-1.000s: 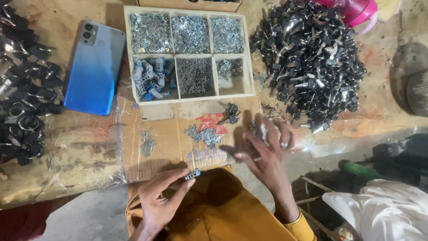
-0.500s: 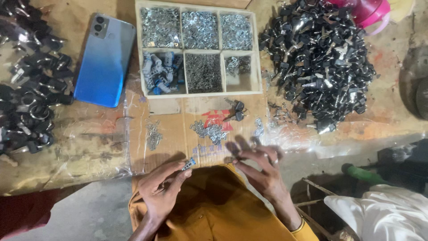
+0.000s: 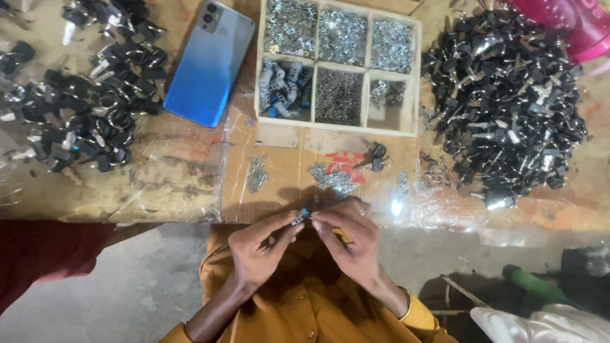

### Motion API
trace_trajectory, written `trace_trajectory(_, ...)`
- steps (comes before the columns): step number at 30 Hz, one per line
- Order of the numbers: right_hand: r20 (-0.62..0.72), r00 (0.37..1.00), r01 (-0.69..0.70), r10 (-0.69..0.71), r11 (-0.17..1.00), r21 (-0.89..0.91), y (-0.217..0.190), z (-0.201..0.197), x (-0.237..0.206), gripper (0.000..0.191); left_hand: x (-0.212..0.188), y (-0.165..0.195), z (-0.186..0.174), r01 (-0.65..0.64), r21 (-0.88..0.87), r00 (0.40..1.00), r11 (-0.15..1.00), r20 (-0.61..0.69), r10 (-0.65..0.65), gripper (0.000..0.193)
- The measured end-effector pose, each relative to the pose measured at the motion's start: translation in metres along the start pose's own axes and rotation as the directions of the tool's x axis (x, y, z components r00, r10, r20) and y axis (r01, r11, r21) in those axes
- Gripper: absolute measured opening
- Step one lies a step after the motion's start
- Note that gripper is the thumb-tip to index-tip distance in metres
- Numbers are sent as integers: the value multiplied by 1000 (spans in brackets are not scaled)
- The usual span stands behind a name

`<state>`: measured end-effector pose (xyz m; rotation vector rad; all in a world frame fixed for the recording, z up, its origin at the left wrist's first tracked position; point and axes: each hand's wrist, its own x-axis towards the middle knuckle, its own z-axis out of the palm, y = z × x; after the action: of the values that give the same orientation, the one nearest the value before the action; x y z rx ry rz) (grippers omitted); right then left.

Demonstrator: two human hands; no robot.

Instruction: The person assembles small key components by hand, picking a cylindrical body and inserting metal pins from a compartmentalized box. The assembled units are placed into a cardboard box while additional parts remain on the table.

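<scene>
My left hand (image 3: 260, 248) pinches a small blue and silver lock cylinder (image 3: 300, 217) at the near edge of the workbench. My right hand (image 3: 346, 238) has come against it from the right, fingertips touching the same small part. Just beyond my fingers lies a little heap of tiny silver metal pieces (image 3: 330, 178) on a cardboard sheet (image 3: 286, 171). A pair of black-headed keys (image 3: 375, 155) rests a bit farther back. Whether my right fingers hold a separate tiny piece is too small to tell.
A wooden compartment tray (image 3: 416, 70) holds several sorts of small silver parts. A big pile of black keys (image 3: 502, 101) lies right, ringed key sets (image 3: 82, 108) lie left, a blue phone (image 3: 210, 60) beside the tray. A pink container (image 3: 565, 25) stands far right.
My right hand drew back from the silver pieces on the cardboard and met my left hand at the small cylinder. The view shifted so the tray sits more to the right.
</scene>
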<state>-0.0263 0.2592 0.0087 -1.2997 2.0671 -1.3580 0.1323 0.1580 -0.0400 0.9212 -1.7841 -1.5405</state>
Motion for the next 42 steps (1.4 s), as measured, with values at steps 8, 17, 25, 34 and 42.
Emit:
trace_trajectory(8, 49, 999, 11, 1, 969, -246, -10, 3, 8, 27, 5, 2, -4, -248, 145, 969, 958, 41, 245, 28)
trace_trajectory(17, 225, 973, 163, -56, 857, -490, -16, 14, 47, 41, -6, -10, -20, -90, -74, 986, 993, -150, 78, 22)
trace_trajectory(25, 316, 942, 278, -112, 789, -548, -25, 49, 87, 44, -11, -3, -32, 129, -177, 950, 976, -259, -172, 23)
trace_trajectory(34, 289, 930, 340, -228, 832, -439, -6, 15, 59, 26, -8, -8, -30, 149, -247, 950, 958, -232, -207, 23)
trace_trajectory(42, 254, 960, 243, -119, 801, -546, -4, 22, 60, 48, -8, -11, -28, 120, -229, 972, 966, -168, -161, 26)
